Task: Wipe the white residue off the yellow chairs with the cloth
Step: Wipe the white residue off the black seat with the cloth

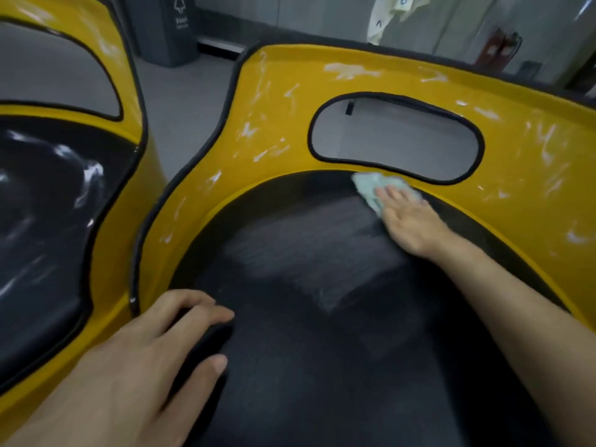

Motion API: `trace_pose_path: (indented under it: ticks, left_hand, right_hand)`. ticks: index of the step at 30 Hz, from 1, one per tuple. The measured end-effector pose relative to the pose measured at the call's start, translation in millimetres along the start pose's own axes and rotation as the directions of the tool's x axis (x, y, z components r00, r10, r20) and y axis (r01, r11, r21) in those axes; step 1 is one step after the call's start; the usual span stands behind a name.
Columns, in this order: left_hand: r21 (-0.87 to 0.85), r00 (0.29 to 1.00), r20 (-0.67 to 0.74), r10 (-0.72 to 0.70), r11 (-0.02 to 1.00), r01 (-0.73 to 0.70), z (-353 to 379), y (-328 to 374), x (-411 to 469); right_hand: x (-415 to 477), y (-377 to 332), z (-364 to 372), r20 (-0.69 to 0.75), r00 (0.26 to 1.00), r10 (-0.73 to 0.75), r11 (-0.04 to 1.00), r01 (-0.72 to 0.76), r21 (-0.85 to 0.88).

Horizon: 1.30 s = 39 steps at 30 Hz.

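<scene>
A yellow chair point(274, 101) with a black seat point(322, 317) fills the middle of the view. White residue streaks point(350, 71) mark its curved backrest, mostly on the left side and the top rim. My right hand point(408, 217) presses a pale green cloth point(371, 188) flat where the seat meets the backrest, just below the oval cut-out point(396, 137). My left hand point(154, 356) rests on the seat's front left edge, fingers curled over it. A second yellow chair point(129, 59) stands at the left with white smears on its glossy black seat point(48, 204).
A dark grey bin point(174, 27) stands on the grey floor behind the gap between the chairs. A pale cloth point(387, 17) hangs at the back right beside a red fire extinguisher point(495, 48).
</scene>
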<state>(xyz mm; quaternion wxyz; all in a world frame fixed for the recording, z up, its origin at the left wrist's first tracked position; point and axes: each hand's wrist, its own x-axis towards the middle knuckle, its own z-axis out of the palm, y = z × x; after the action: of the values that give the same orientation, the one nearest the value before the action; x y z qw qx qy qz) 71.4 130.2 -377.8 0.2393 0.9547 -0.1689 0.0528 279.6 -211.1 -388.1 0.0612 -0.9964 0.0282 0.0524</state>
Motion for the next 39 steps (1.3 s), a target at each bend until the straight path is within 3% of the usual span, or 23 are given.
trace_pose_path:
  ticks: [1, 2, 4, 6, 8, 9, 11, 14, 16, 18, 20, 23, 26, 29, 35, 37, 39]
  left_hand:
    - [-0.007, 1.0, 0.005, -0.011, 1.0, 0.011, 0.7, -0.5, -2.8]
    - [-0.012, 1.0, 0.002, -0.027, 1.0, 0.027, 0.2, -0.2, -4.2]
    - [-0.003, 0.999, -0.022, -0.033, 0.999, 0.033, -0.4, 0.6, -3.5]
    - [0.007, 0.998, -0.049, -0.033, 0.999, 0.033, -0.5, 3.6, 1.8]
    - [0.025, 0.998, -0.061, -0.029, 0.999, 0.03, -0.5, 5.6, 7.6]
    - [0.041, 0.998, -0.06, -0.03, 0.999, 0.032, -0.2, 5.3, 9.1]
    - [0.06, 0.998, -0.038, -0.049, 0.997, 0.052, -0.3, 4.4, 8.8]
    - [0.144, 0.999, -0.008, -0.053, 0.988, 0.053, 7.7, -4.1, -4.1]
    - [0.223, 0.999, -0.003, -0.05, 0.974, 0.049, 16.9, -10.3, -13.8]
    - [0.302, 0.999, -0.022, -0.032, 0.952, 0.037, 25.1, -11.7, -17.9]
    - [0.329, 0.999, -0.024, -0.036, 0.944, 0.042, 28.9, -7.9, -13.3]
    - [0.355, 0.997, -0.004, -0.083, 0.931, 0.079, 32.9, -3.3, -1.4]
    - [0.338, 0.995, 0.029, -0.099, 0.937, 0.083, 33.8, -1.9, 0.5]
    - [0.376, 0.994, 0.03, -0.107, 0.922, 0.088, 33.5, 1.1, -6.4]
    - [0.43, 0.986, 0.064, -0.154, 0.896, 0.112, 32.8, 8.3, -24.6]
    - [0.414, 0.979, 0.099, -0.177, 0.902, 0.121, 30.8, 10.3, -32.6]
    - [0.383, 0.972, 0.133, -0.194, 0.915, 0.13, 25.0, 12.7, -40.0]
  right_hand:
    - [5.4, 4.6, -2.7, -0.002, 0.998, 0.067, 0.998, -0.067, -0.012]
    - [6.4, -3.4, 0.2, -0.037, 0.998, 0.045, 0.998, -0.047, -0.042]
    - [-16.4, -51.0, 23.0, -0.11, 0.977, -0.184, 0.978, 0.171, -0.119]
    - [-64.9, -116.5, 47.6, -0.07, 0.851, -0.52, 0.853, 0.512, -0.106]
    - [-105.1, -155.1, 48.1, 0.044, 0.717, -0.695, 0.719, 0.694, 0.038]
    - [-102.7, -154.1, 42.2, 0.083, 0.702, -0.707, 0.707, 0.704, 0.065]
    - [-60.2, -126.0, 34.9, 0.047, 0.768, -0.639, 0.764, 0.641, -0.081]
    - [18.3, -76.0, 17.7, 0.015, 0.951, -0.308, 0.947, 0.308, -0.096]
    - [40.0, -67.2, 13.6, 0.023, 0.981, -0.194, 0.979, 0.195, -0.052]
    - [29.3, -83.4, 20.3, 0.023, 0.972, -0.232, 0.972, 0.233, -0.032]
    - [-11.2, -106.0, 29.7, 0.02, 0.93, -0.368, 0.929, 0.369, -0.039]
    - [-100.1, -118.4, 36.8, 0.026, 0.817, -0.576, 0.816, 0.577, -0.041]
    - [-171.5, -105.9, 36.6, 0.11, 0.725, -0.68, 0.731, 0.681, 0.032]
    - [-185.1, -104.2, 33.8, 0.144, 0.727, -0.671, 0.739, 0.671, 0.059]
    - [-87.3, -175.1, 38.8, 0.11, 0.809, -0.577, 0.816, 0.578, 0.026]
    - [-96.2, -174.5, 43.0, 0.102, 0.804, -0.586, 0.808, 0.588, 0.007]
    - [-138.1, -152.7, 45.1, 0.075, 0.754, -0.653, 0.756, 0.655, 0.004]
